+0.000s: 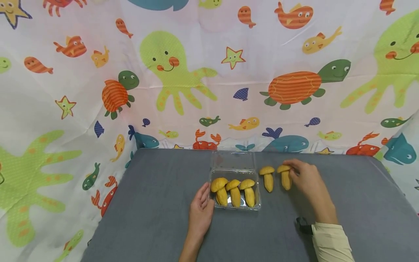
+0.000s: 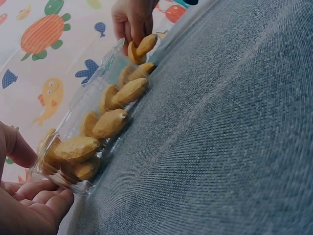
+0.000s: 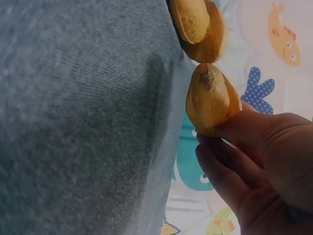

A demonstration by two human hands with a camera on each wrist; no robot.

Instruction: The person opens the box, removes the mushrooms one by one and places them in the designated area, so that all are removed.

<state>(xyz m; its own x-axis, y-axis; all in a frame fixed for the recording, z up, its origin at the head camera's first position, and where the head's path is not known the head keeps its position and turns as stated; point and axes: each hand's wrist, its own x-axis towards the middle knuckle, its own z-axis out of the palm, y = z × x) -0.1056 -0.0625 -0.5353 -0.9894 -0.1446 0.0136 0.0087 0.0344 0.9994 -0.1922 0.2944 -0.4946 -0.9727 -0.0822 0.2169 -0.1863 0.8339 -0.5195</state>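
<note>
A clear plastic clamshell box (image 1: 235,209) stands on the table with its lid tipped back. Inside lie three yellow mushrooms (image 1: 235,196) in a row, caps toward the back. My left hand (image 1: 200,211) holds the box by its left end, the thumb near the front corner, as the left wrist view (image 2: 29,196) also shows. Right of the box, one mushroom (image 1: 268,182) lies on the cloth. Beside it, my right hand (image 1: 307,178) pinches another mushroom (image 3: 208,100) by the cap between thumb and fingers. Its stem end faces the right wrist camera.
Grey cloth (image 1: 157,211) covers the table. Behind and at the left hangs a white curtain (image 1: 196,47) printed with sea animals. A black strap (image 1: 304,226) sits at the right wrist, beside a beige sleeve (image 1: 330,242).
</note>
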